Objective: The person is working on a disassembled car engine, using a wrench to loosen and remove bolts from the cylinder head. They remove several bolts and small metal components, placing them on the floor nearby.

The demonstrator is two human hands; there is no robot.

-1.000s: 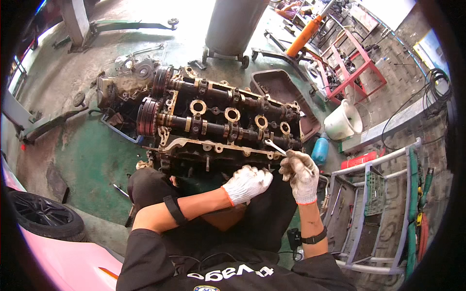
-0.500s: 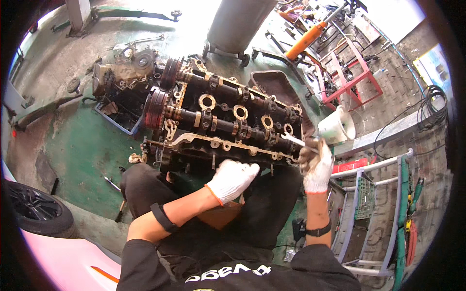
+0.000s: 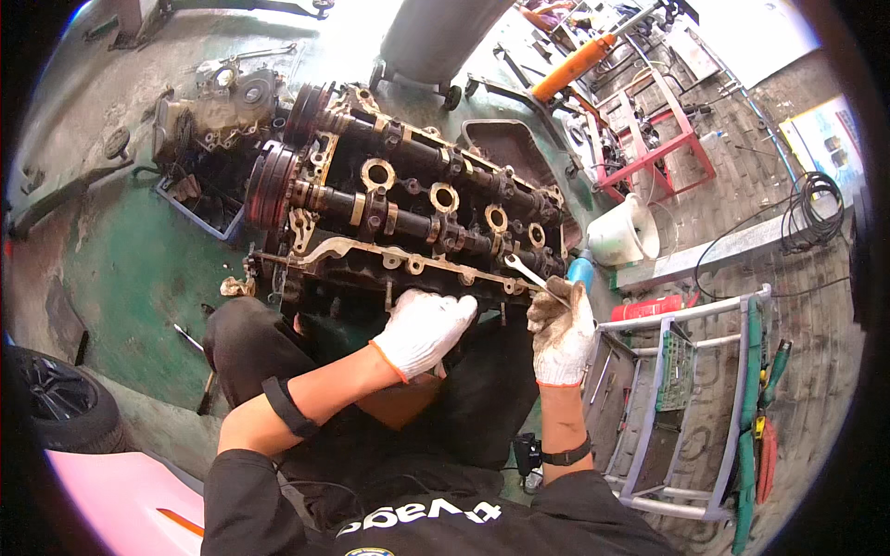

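While the gloved right hand [image 3: 563, 329] clamps an open-end wrench [image 3: 528, 271], the gloved left hand [image 3: 426, 332] is curled, fingers together

Head view: wrench slants up-left, open end at the near edge of the cylinder head [image 3: 417, 196]; left hand just beside that edge, grip contents hidden, cannot tell; blue bottle [image 3: 580, 271] beyond the right hand

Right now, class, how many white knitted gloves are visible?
2: one white knitted glove on the left hand, another on the right hand, which grips a silver metal wrench.
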